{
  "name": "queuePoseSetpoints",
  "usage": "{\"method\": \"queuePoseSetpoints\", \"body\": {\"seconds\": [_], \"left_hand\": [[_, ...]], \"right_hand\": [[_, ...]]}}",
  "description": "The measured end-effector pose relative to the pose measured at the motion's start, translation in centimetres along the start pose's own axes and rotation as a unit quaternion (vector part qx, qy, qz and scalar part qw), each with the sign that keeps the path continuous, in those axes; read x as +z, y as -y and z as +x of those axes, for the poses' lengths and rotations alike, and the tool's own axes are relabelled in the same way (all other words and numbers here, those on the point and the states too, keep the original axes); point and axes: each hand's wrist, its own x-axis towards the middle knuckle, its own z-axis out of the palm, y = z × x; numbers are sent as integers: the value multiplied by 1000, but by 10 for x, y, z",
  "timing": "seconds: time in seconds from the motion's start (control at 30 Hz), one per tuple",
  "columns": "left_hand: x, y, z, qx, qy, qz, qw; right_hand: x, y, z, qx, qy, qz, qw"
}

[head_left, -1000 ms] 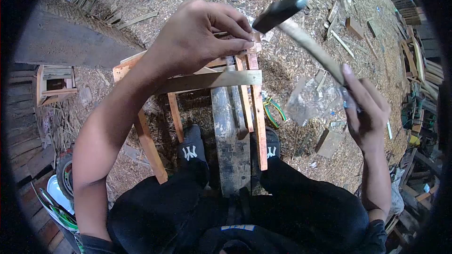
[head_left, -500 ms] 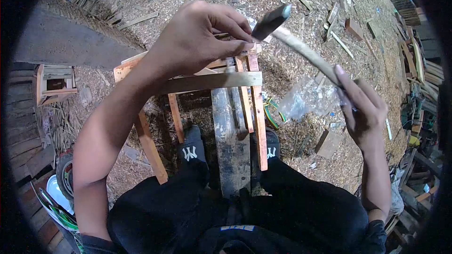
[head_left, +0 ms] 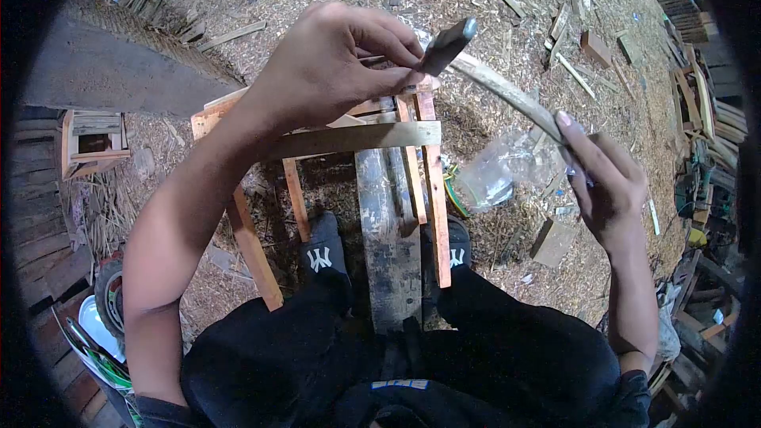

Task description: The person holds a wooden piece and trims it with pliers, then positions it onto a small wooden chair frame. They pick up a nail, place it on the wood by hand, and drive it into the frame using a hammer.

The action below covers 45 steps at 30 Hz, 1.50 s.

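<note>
My right hand is wrapped round the pale wooden handle of a hammer. The dark metal head hangs just beside the fingertips of my left hand, over the far right corner of a small wooden frame. Thumb and forefinger of the left hand are pinched together there. Whatever they pinch is too small or too hidden to make out. The frame has several orange-brown legs and a pale crosspiece running under my left wrist. A worn dark plank lies beneath it, between my feet.
Wood shavings cover the floor. A clear plastic bag and a wood block lie to the right. A thick beam juts in from the left, with a small wooden box frame below it. Scrap wood lines the right side.
The hammer head has dropped slightly, closer to my left fingertips, and my right hand has shifted a little left. My left hand and the frame have stayed put.
</note>
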Motion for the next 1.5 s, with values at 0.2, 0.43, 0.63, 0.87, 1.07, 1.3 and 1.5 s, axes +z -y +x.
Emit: {"method": "queuePoseSetpoints", "body": {"seconds": [0.2, 0.43, 0.63, 0.87, 1.07, 1.3, 1.5], "left_hand": [[-1, 1, 0, -18, 10, -15, 1000], [0, -4, -2, -81, 5, -36, 996], [2, 0, 0, -16, 39, -56, 998], [1, -3, 0, -26, 31, -32, 999], [1, -3, 0, -33, 22, -32, 999], [0, -3, 1, -34, 19, -15, 999], [0, -4, 0, -13, 6, 11, 1000]], "right_hand": [[3, -1, -5, 31, -33, 28, 999], [5, 0, -7, 86, -18, 53, 995], [7, 0, -10, 63, 6, 53, 997], [9, 0, -11, 75, 0, 54, 996], [9, 1, -7, 62, -24, 56, 996], [6, 2, -10, 77, 11, 23, 997], [10, 0, -9, 20, -2, 18, 1000]]}}
